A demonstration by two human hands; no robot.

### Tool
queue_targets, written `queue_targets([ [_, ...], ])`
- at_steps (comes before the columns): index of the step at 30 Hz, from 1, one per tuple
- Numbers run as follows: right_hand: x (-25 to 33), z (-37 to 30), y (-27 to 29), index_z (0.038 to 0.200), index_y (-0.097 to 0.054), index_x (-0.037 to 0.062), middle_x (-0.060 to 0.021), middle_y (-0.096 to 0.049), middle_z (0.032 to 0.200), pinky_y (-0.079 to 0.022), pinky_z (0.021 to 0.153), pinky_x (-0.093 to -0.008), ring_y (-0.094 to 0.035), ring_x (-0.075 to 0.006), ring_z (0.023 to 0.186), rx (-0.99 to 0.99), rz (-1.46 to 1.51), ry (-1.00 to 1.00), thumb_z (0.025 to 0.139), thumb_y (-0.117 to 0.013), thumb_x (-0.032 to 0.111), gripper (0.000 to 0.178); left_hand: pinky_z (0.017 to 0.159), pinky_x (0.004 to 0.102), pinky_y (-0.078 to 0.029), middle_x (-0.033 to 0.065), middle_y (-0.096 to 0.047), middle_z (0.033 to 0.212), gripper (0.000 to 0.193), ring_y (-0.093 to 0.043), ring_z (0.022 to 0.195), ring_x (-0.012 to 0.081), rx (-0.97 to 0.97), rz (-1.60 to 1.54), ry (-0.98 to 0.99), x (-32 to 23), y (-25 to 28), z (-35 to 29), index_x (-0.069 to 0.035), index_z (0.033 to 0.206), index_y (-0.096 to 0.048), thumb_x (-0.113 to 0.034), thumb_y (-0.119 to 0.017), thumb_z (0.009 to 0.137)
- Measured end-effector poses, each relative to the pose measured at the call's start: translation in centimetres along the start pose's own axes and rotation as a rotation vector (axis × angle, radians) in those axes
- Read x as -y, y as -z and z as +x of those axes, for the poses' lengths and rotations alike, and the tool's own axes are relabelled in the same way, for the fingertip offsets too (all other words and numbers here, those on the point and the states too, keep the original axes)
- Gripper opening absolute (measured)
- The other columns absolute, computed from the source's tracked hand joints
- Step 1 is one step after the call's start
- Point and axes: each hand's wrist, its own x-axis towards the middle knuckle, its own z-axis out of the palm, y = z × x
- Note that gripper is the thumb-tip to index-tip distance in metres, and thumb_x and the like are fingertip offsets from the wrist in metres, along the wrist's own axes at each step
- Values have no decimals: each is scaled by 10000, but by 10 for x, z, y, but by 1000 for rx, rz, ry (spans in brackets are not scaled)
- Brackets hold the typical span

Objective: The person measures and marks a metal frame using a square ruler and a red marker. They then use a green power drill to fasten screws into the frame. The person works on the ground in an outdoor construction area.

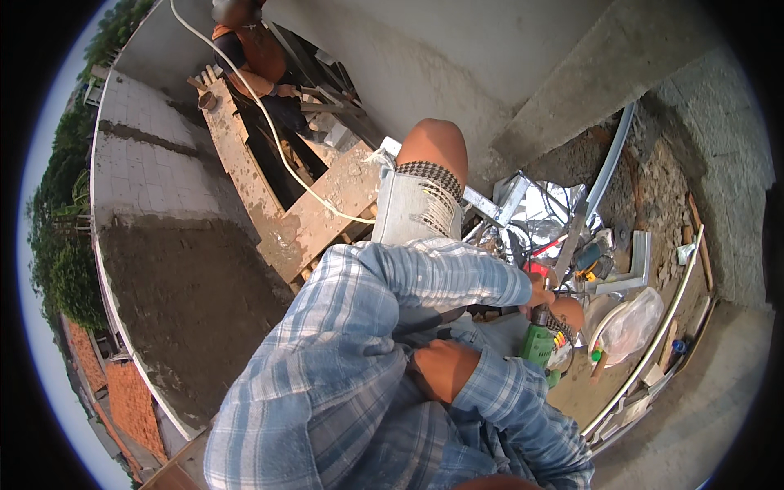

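My left hand [539, 292] reaches across to the right with its fingers curled. It is at the dark front end of a green power tool [537, 346], beside a long grey metal strip [569, 251]. What lies inside its grip is hidden. My right hand [443, 369] is at my waist against the folds of my checked shirt [343, 343], its fingertips out of sight in the cloth. Just past my left hand lie a red object [535, 268], a blue-and-yellow tool [590, 258] and crumpled silver foil [543, 214].
Metal channel pieces [645, 257], a clear plastic bag [641, 320] and a long white tube [653, 363] lie to the right. A pale hose [278, 135] crosses stained boards [314, 216] around a gap. Another person [257, 61] works at the far left, beside a block wall [151, 159].
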Motion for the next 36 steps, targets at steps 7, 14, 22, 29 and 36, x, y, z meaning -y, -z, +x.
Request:
queue_targets([
  [7,5,1,15,835,-602,9,-159,-627,918,-528,765,-387,-636,-316,890,183,-30,-18,700,-669,118,186,522,323,-570,178,-690,837,407,-701,663,229,6,48,0,-4,7,-4,14,984,-635,-359,-538,850],
  [14,8,-7,1,797,-604,22,-154,-620,855,-540,705,-396,-652,-313,796,-173,-105,80,728,-631,138,137,544,302,-566,135,-693,869,393,-699,711,201,69,104,-23,-4,7,1,-13,999,-633,-359,-516,855],
  [22,18,-33,19,798,-604,51,-152,-612,956,-533,663,-413,-645,-313,814,-458,-116,131,700,-636,95,112,585,313,-567,129,-686,877,378,-699,734,211,117,169,-170,6,9,6,-14,991,-629,-344,-507,850],
  [29,20,-39,26,789,-615,56,-167,-631,960,-536,651,-422,-651,-332,808,-308,-129,-28,721,-619,100,81,564,333,-567,153,-674,931,400,-699,703,236,74,87,-76,3,9,2,-12,1039,-617,-347,-500,854],
  [36,20,-22,-11,754,-625,77,-152,-620,873,-528,631,-407,-648,-308,748,-265,-143,-172,739,-588,112,53,543,344,-565,166,-679,921,402,-700,691,239,166,283,-235,-2,6,8,-5,1033,-609,-355,-505,865],
])
